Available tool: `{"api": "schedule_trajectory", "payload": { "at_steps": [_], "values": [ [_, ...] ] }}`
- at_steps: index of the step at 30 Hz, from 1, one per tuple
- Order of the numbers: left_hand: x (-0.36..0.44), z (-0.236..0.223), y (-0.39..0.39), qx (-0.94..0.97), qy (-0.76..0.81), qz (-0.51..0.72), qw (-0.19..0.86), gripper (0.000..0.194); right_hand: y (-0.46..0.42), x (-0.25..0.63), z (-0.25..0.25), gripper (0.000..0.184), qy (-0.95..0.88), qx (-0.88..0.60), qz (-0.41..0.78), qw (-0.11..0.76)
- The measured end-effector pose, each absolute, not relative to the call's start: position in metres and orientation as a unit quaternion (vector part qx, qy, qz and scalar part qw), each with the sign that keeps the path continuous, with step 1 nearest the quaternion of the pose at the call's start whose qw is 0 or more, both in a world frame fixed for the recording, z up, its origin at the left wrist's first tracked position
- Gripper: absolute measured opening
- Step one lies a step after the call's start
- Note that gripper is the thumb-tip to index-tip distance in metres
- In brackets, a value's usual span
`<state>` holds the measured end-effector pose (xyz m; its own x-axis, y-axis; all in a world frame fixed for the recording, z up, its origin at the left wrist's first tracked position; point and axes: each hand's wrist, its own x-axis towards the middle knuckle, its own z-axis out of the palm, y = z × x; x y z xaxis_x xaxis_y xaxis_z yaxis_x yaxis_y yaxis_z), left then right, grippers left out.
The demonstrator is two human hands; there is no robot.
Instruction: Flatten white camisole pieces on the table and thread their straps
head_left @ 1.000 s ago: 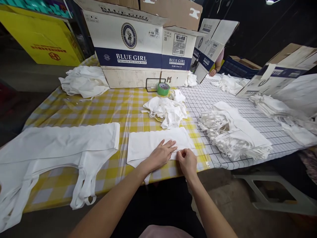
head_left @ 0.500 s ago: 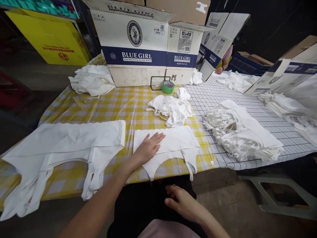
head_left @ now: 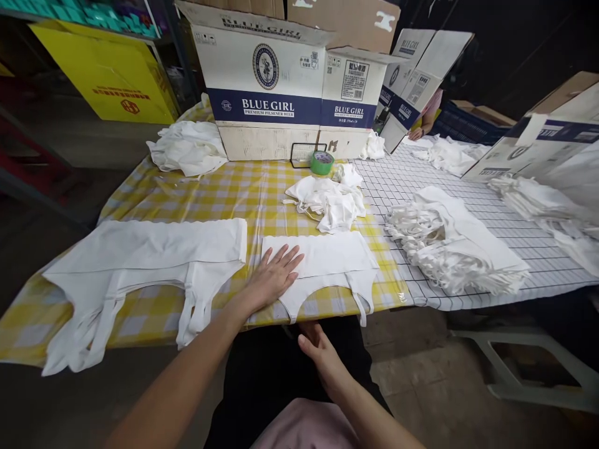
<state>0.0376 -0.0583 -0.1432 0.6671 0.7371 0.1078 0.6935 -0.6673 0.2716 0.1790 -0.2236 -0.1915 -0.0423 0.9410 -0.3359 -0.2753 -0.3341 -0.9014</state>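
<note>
A white strappy camisole top [head_left: 327, 255] lies flat at the front of the yellow checked table, its straps toward me. My left hand [head_left: 275, 274] rests palm down on its left part, fingers spread. Just below the table's front edge, close to that top's lower edge, is my right hand [head_left: 322, 355]. Its thumb stands apart from the fingers, whose tips are partly hidden, and I see nothing in it. To the left lies a stack of similar white tops [head_left: 154, 249], straps hanging over the edge. Beyond the single top is a crumpled white pile [head_left: 327, 199].
Green tape [head_left: 322, 163] sits by a large beer carton [head_left: 266, 112]. A thick stack of white tops [head_left: 468, 243] lies on the grid cloth at right. Further white garments [head_left: 189, 146] are heaped back left. A stool [head_left: 528, 362] stands lower right; another person's hand [head_left: 415, 133] shows behind.
My right hand has risen toward the table's front edge. My left hand stays flat on the top, now nearer its left edge. The whole view has shifted slightly.
</note>
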Motion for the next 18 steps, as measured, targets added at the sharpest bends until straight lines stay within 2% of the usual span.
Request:
{"api": "schedule_trajectory", "payload": {
  "at_steps": [2, 5, 11, 18],
  "values": [
    [0.037, -0.144, -0.059, 0.907, 0.394, 0.106, 0.104, 0.047, -0.217, 0.168, -0.195, 0.037, -0.319, -0.494, 0.653, 0.478],
    [0.037, -0.147, -0.059, 0.908, 0.392, 0.108, 0.100, 0.048, -0.214, 0.156, -0.192, 0.029, -0.351, -0.493, 0.649, 0.460],
    [0.036, -0.153, -0.058, 0.905, 0.389, 0.135, 0.105, 0.048, -0.267, 0.188, -0.172, 0.037, -0.464, -0.592, 0.560, 0.348],
    [0.035, -0.158, -0.056, 0.905, 0.384, 0.139, 0.115, 0.049, -0.322, 0.231, -0.151, 0.018, -0.556, -0.676, 0.419, 0.243]
  ]
}}
